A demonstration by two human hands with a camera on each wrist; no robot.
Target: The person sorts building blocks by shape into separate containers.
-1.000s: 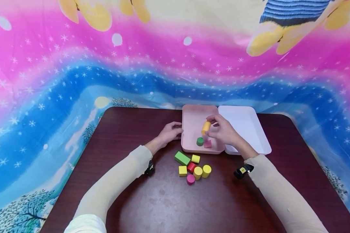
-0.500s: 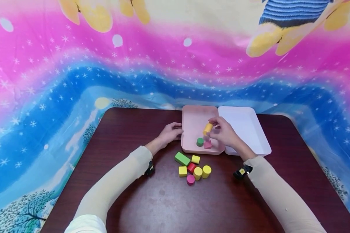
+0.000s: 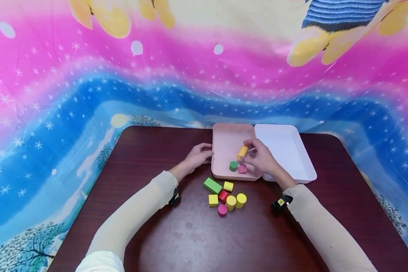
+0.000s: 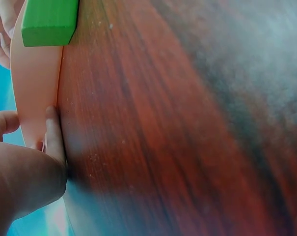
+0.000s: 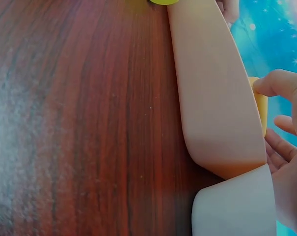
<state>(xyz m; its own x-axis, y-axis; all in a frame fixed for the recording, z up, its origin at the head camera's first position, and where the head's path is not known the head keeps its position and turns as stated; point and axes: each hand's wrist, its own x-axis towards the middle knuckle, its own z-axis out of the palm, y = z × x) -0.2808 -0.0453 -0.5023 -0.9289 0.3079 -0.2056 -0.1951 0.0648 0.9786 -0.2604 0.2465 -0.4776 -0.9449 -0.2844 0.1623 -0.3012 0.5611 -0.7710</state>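
Observation:
Above the pink tray (image 3: 224,138), my right hand (image 3: 262,156) pinches an orange-yellow cylinder block (image 3: 242,152) between thumb and fingers, holding it tilted. In the right wrist view the tray wall partly hides this cylinder (image 5: 261,105). Below the hand, a green cylinder (image 3: 233,166) and a pink block (image 3: 242,169) lie in the tray, near its front. My left hand (image 3: 196,155) touches the tray's left side with fairly straight fingers. The left wrist view has one finger (image 4: 53,130) along the outer wall and another fingertip (image 4: 11,120) at the rim.
A white tray (image 3: 282,151) stands against the pink tray's right side. In front are a green rectangular block (image 3: 212,186), a yellow cube (image 3: 213,200), a red block (image 3: 223,196), a magenta cylinder (image 3: 222,210) and several yellow cylinders (image 3: 240,200). A patterned cloth (image 3: 197,90) hangs behind the table.
My right hand has shifted slightly right and toward me with the orange-yellow cylinder, which tilts a little more. The left hand and the blocks on the table stay in place.

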